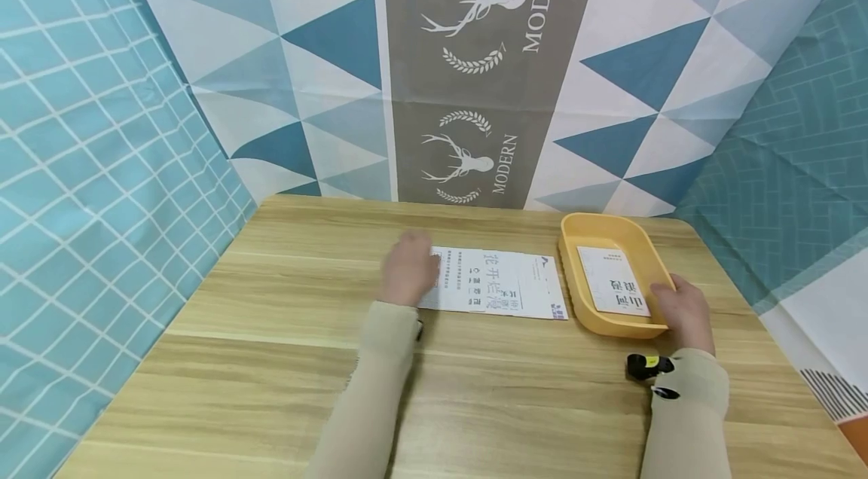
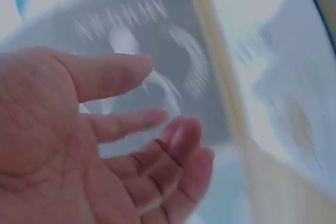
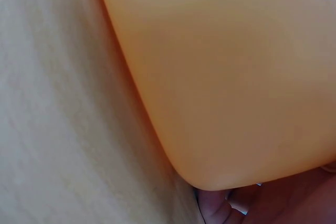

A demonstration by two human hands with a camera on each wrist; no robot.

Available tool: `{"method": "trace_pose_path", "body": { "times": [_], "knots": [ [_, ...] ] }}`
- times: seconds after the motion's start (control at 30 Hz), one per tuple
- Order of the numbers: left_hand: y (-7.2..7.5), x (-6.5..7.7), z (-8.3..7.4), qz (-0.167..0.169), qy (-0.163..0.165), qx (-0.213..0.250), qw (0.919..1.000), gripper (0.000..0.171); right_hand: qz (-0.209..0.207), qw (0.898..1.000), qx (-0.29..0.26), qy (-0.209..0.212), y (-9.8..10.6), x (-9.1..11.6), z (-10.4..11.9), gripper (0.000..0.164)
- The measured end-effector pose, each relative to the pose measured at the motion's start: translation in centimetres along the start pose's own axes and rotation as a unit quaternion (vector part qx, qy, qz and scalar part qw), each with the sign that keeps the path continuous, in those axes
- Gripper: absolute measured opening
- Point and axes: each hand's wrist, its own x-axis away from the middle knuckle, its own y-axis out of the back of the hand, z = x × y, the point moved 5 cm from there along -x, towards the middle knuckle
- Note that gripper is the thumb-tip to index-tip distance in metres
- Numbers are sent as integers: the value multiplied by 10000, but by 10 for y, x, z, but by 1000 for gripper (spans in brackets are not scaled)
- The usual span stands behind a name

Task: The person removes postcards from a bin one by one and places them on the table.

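Observation:
In the head view, my left hand (image 1: 409, 268) is blurred over the left end of a row of white printed cards (image 1: 500, 283) lying flat on the table. The left wrist view shows that hand (image 2: 142, 129) empty, thumb apart and fingers loosely bent. My right hand (image 1: 685, 313) grips the right side of a yellow-orange plastic tray (image 1: 575, 291), thumb at its rim. Inside the tray lies a white card (image 1: 612, 279) with dark printed characters. From the right wrist, the tray's smooth outer wall (image 3: 226, 93) fills most of the view, with the fingers (image 3: 212, 205) partly hidden below its corner.
The wood-grain table (image 1: 271, 388) extends around the cards and the tray. Behind it hangs a patterned cloth (image 1: 339, 65) with deer heads and triangles. Tiled-print cloth (image 1: 88, 163) stands on the left, and another teal cloth (image 1: 807, 110) on the right.

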Motion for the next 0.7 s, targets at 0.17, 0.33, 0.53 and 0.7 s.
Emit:
{"method": "trace_pose_path", "body": {
  "times": [0.17,0.33,0.53,0.7],
  "knots": [
    [-26,27,-115,-181,-1930,-497,9798,39,-44,10000,77,17,1,1,-1,67],
    [-65,48,-203,-310,-3358,-1308,9323,33,40,9999,113,7,-2,-1,-7,67],
    [-104,41,-236,212,-3819,-1724,9077,29,-75,9999,17,109,-2,-5,-6,65],
    [-118,26,-243,653,-3491,-1599,9210,24,-124,9999,-44,91,0,-7,-3,64]
  ]
}}
